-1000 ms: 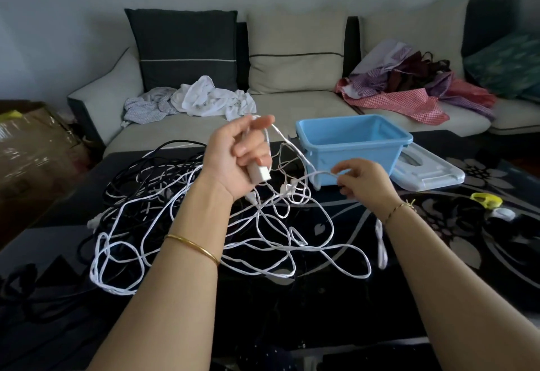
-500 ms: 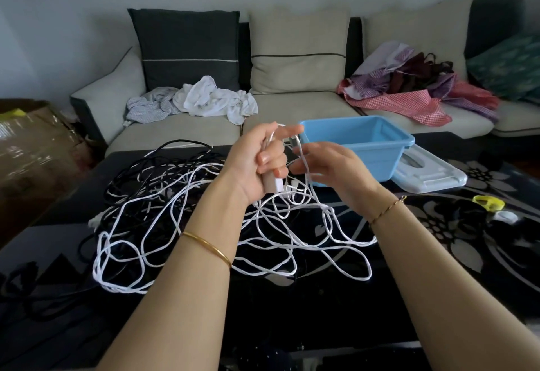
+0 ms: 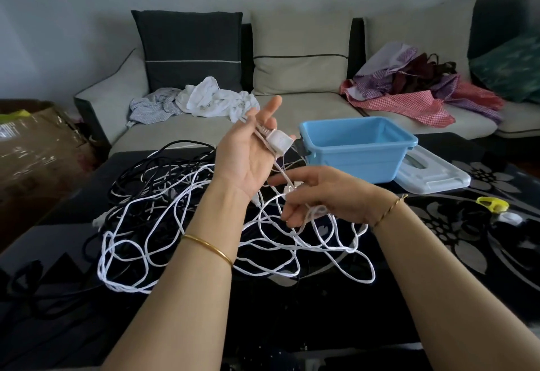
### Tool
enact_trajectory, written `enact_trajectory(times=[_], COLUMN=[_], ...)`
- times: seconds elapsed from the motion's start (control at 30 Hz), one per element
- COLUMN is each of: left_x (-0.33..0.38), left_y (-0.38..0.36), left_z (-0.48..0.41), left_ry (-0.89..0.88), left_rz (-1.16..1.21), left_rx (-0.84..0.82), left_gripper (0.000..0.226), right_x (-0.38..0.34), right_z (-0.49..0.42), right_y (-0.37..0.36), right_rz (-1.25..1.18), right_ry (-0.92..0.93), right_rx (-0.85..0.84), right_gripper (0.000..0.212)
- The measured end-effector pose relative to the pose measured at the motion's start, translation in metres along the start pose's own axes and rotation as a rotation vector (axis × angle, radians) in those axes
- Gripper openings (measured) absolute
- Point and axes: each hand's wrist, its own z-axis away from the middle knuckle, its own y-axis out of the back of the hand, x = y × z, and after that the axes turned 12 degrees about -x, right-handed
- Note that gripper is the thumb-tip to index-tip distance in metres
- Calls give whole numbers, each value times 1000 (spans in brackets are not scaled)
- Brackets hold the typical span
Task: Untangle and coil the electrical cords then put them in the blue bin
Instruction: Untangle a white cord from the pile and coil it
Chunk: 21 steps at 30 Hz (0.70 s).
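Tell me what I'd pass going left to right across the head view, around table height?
Cardboard box → black cords → left hand holding a white plug → blue bin → white lid → yellow object.

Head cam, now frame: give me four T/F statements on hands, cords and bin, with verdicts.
1. The left hand holds a white plug. True.
2. The blue bin already holds coiled cords. False: no cord shows inside it.
3. The right hand pinches the white cord. True.
4. The white lid sits on the bin. False: it lies on the table, to the right of the bin.
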Motion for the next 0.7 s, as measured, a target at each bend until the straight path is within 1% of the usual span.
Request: enact_trajectory(times=[0.07, 0.13, 0.17, 0.23, 0.3, 0.33, 0.43, 0.5, 0.6, 0.7], left_x=[1, -1, -3, -10, -15, -17, -21, -24, -23, -20], left_y=[3, 5, 4, 0, -2, -1, 3, 3, 0, -4], left_z=[-3, -3, -1, 4, 6, 7, 9, 10, 10, 13], left_ry=[-77, -145, -166, -191, -219, -211, -88, 53, 242, 343], left_rz=[-93, -234, -363, -726, -1048, -1153, -1430, -1577, -1629, -1633], left_rx=[94, 160, 188, 203, 159, 126, -8, -109, -153, -213], left_gripper=[35, 41, 42, 39, 33, 35, 43, 35, 18, 14], right_x=[-1, -2, -3, -7, -12, -14, -21, -23, -20, -15], right_z=[5, 8, 8, 6, 6, 7, 10, 10, 12, 15], right_y=[3, 4, 3, 2, 3, 3, 2, 1, 4, 13], right_rz=[57, 78, 94, 169, 247, 271, 331, 393, 411, 411], right_ry=[-77, -119, -129, -137, -101, -60, 43, 69, 71, 55], right_rx=[-15, 14, 45, 149, 303, 369, 496, 541, 570, 601], right_gripper=[22, 17, 17, 19, 13, 11, 11, 9, 11, 15])
